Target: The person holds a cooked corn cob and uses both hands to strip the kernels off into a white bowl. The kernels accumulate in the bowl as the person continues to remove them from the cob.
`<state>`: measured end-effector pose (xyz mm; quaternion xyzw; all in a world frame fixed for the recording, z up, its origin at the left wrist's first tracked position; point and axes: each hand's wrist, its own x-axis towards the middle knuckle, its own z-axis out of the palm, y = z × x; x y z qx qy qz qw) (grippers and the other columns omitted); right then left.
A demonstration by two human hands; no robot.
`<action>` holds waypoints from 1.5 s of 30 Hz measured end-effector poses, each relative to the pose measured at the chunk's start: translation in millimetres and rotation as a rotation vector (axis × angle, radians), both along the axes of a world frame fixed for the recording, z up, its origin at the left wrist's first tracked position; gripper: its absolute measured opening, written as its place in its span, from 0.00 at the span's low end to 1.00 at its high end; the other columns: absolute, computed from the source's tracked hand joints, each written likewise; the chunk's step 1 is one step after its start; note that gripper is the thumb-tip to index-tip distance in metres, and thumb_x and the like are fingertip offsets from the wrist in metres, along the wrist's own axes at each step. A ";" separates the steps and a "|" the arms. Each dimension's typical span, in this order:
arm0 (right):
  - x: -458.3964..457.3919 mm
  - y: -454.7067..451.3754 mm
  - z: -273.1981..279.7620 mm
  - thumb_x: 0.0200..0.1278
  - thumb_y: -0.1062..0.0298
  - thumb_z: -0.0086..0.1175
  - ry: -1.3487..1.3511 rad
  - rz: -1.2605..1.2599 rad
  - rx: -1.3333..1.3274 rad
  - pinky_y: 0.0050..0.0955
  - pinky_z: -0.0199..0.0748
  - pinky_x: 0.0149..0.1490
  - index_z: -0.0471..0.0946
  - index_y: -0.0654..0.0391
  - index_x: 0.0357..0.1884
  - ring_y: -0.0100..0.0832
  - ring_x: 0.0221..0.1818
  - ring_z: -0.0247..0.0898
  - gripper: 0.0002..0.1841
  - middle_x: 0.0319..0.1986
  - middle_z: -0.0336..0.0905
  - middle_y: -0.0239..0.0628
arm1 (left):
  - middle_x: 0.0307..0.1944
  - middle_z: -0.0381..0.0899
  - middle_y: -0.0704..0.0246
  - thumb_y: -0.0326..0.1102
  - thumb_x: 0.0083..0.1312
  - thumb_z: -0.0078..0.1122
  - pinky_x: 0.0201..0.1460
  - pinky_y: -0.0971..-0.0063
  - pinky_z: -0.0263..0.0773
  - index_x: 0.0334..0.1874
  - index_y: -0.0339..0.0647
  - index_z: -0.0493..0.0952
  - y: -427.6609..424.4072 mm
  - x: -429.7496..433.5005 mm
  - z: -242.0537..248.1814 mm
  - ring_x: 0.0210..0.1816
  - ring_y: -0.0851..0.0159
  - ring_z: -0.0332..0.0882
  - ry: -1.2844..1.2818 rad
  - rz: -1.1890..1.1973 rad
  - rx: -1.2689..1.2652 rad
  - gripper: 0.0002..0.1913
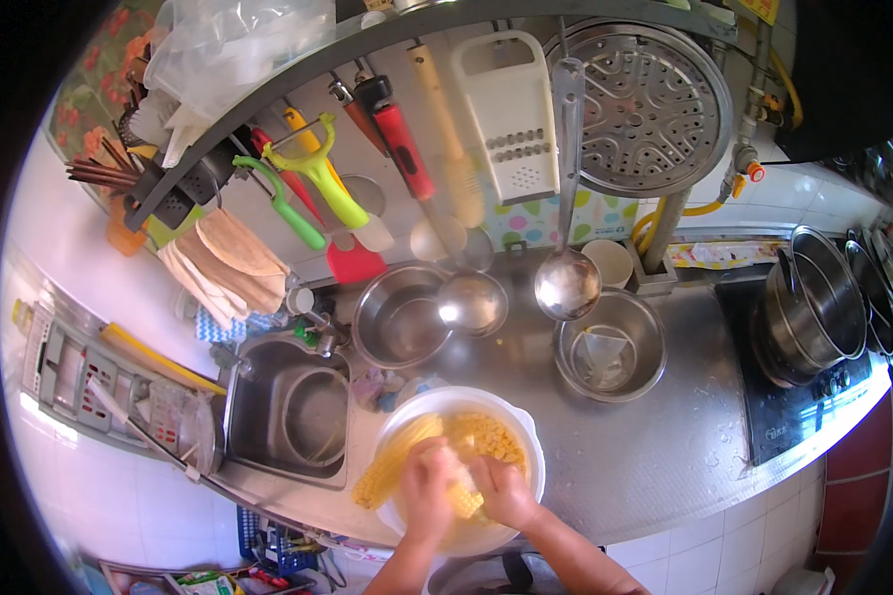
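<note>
Over a white plastic basin [533, 439], my left hand [426, 487] grips a partly stripped corn cob [464, 500], tilted with its yellow kernels towards me. My right hand [504, 492] is curled against the cob's right side, thumb near the kernels; its fingertips are partly hidden. Loose corn kernels [491, 437] lie in the far right of the basin. Whole corn cobs [387, 465] rest across its left rim, one end sticking out past the edge.
Left of the basin is a sink [260, 416] holding a round metal bowl [316, 416]. Steel bowls [402, 320] [651, 357] stand behind. A ladle [565, 286] and a white grater [506, 111] hang above. Pots [811, 312] stand on the cooktop [770, 424] at right.
</note>
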<state>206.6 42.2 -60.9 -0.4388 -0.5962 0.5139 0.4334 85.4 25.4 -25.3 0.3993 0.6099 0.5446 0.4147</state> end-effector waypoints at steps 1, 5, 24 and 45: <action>0.9 1.0 3.7 0.74 0.57 0.43 -0.015 0.009 -0.070 0.40 0.73 0.38 0.77 0.66 0.44 0.50 0.31 0.78 0.20 0.29 0.79 0.56 | 0.42 0.76 0.69 0.42 0.74 0.49 0.44 0.78 0.73 0.50 0.38 0.73 -0.2 -1.9 -2.1 0.40 0.72 0.76 -0.038 0.030 -0.007 0.14; 7.9 1.0 13.2 0.73 0.56 0.46 0.066 0.092 -0.292 0.36 0.73 0.37 0.77 0.63 0.47 0.44 0.30 0.78 0.19 0.29 0.79 0.51 | 0.42 0.76 0.67 0.44 0.73 0.49 0.44 0.75 0.75 0.49 0.39 0.73 5.4 -14.7 -20.8 0.40 0.70 0.77 -0.116 0.125 -0.023 0.15; 8.0 2.7 2.5 0.76 0.57 0.41 0.003 0.099 -0.262 0.29 0.73 0.31 0.73 0.64 0.50 0.26 0.24 0.74 0.19 0.23 0.77 0.38 | 0.38 0.76 0.66 0.47 0.73 0.49 0.39 0.72 0.78 0.50 0.39 0.73 12.8 -20.9 -41.6 0.35 0.64 0.80 -0.203 0.179 -0.021 0.17; 5.8 -0.4 7.5 0.69 0.56 0.54 0.330 0.138 -0.633 0.29 0.77 0.40 0.72 0.68 0.58 0.29 0.35 0.77 0.25 0.38 0.80 0.42 | 0.39 0.75 0.68 0.45 0.72 0.51 0.42 0.73 0.77 0.50 0.40 0.72 13.5 -23.3 -31.1 0.37 0.68 0.77 -0.249 0.174 0.023 0.16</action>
